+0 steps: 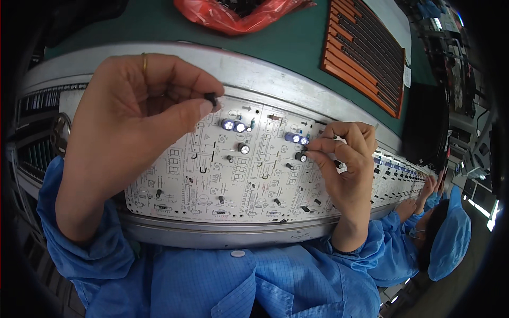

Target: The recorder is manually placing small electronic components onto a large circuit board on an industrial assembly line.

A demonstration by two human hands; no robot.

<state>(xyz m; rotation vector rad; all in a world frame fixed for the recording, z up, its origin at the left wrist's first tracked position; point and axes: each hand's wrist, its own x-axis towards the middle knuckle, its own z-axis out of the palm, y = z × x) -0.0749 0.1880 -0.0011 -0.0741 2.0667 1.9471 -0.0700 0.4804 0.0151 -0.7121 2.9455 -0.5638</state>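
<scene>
My left hand (135, 119) is raised over the left part of a white printed circuit board (180, 204). Its thumb and forefinger pinch a small black component (212, 99), whose exact kind I cannot make out. Lower, at the board's right part, my right hand (347, 159) has thumb and forefinger closed at a small dark part, mostly hidden by the fingertips. Right beside those fingertips stand a black capacitor (301, 157) and a pair of blue-sleeved capacitors (296, 138). Another blue pair (234, 125) and a black capacitor (243, 148) stand upright between my hands.
Metal rails (254, 79) run along the boards. Beyond lie a red plastic bag (238, 21) with dark parts and an orange rack (366, 58) of black strips on a green surface. More populated boards (397, 175) continue rightward, where a co-worker in a blue cap (450, 238) works.
</scene>
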